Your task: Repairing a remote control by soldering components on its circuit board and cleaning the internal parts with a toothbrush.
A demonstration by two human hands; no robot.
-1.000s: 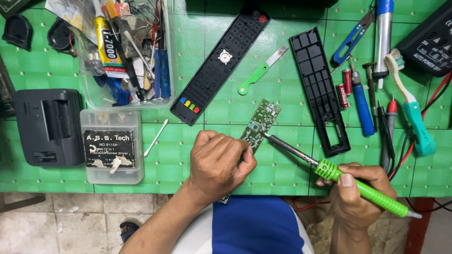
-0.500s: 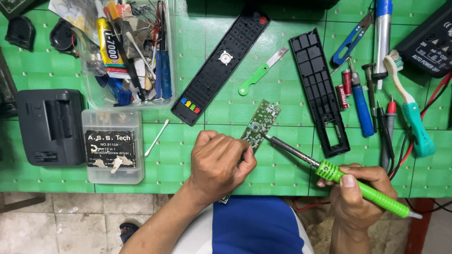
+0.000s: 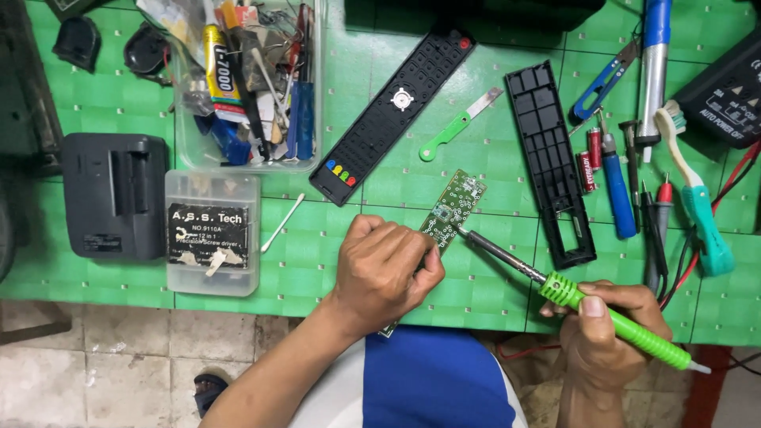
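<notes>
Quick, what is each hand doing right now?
Left hand: closed, holding the green circuit board.
Right hand: closed, holding the green soldering iron, tip at the board.

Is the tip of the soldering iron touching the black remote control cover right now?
No. The soldering iron, held in the right hand, has its tip at the edge of the green circuit board that the left hand steadies.

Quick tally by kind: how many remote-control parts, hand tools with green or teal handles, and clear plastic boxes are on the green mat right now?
Remote parts: 3, front cover, back shell, circuit board
Green or teal tools: 3, soldering iron, scraper, toothbrush
Clear boxes: 2, tool tub, screwdriver case
Total: 8
</notes>
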